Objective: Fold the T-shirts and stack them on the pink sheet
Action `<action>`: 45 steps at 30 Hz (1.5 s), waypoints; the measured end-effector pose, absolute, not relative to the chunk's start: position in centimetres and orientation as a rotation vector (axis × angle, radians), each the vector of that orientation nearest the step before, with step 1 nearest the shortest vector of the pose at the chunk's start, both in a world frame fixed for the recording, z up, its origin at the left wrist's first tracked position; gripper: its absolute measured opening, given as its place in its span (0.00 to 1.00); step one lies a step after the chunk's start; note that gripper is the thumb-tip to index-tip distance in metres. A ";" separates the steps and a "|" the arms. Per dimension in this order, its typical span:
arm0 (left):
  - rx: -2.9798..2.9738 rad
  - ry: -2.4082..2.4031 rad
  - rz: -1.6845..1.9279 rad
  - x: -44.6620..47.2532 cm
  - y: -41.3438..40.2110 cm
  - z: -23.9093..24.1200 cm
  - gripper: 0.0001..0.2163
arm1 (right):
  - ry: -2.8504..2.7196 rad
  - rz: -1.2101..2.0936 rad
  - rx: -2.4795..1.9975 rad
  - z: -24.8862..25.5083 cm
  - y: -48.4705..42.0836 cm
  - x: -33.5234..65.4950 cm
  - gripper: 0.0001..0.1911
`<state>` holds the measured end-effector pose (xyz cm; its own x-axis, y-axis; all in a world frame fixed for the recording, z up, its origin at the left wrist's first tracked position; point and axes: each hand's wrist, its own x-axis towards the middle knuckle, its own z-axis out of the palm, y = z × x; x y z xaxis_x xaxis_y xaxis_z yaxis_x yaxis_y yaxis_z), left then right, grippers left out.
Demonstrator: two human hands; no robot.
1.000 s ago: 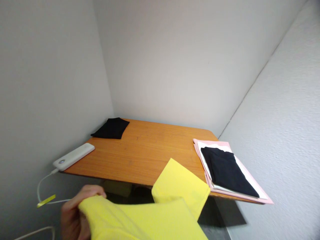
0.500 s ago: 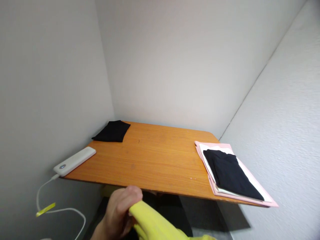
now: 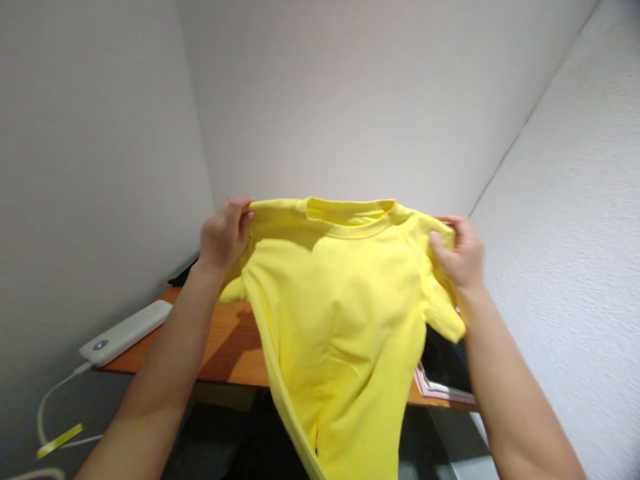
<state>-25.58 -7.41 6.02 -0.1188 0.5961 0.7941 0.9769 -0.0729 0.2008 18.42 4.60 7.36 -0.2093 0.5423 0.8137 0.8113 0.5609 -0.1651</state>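
Note:
A yellow short-sleeved T-shirt (image 3: 345, 307) hangs spread out in the air above the table's front part, collar at the top. My left hand (image 3: 225, 233) pinches it at the left shoulder. At the other shoulder, my right hand (image 3: 460, 250) grips the cloth with the thumb on the near side. The shirt's lower end runs past the bottom edge of the view, so its hem is out of sight.
The brown wooden table (image 3: 235, 340) stands against grey-white walls. A white power bank (image 3: 127, 333) with a cable lies at its left edge. Behind my left hand is black cloth (image 3: 183, 275). Folded black (image 3: 445, 357) and pink cloth (image 3: 425, 385) lies at right, partly hidden.
The yellow T-shirt has been raised from below the table's front edge and spread out. My right hand has come into view, gripping a shoulder; my left hand has moved up.

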 end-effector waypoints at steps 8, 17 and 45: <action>-2.058 -2.045 -0.603 -21.5 -1.0 -5.8 0.14 | -2.473 -0.021 -1.752 -7.3 7.9 9.0 0.26; -2.062 -2.506 -0.140 -24.8 1.7 -15.3 0.32 | -2.434 0.172 -2.020 -15.6 10.7 8.7 0.45; -2.532 -1.936 -0.424 -16.3 -2.8 -10.8 0.15 | -2.339 0.006 -1.749 -15.1 11.1 4.9 0.38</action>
<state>-16.28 -2.82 -10.83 0.2411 0.9567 0.1631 0.9373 -0.2731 0.2163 4.87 11.07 -15.14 -0.2672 0.9480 0.1727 0.9471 0.2914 -0.1342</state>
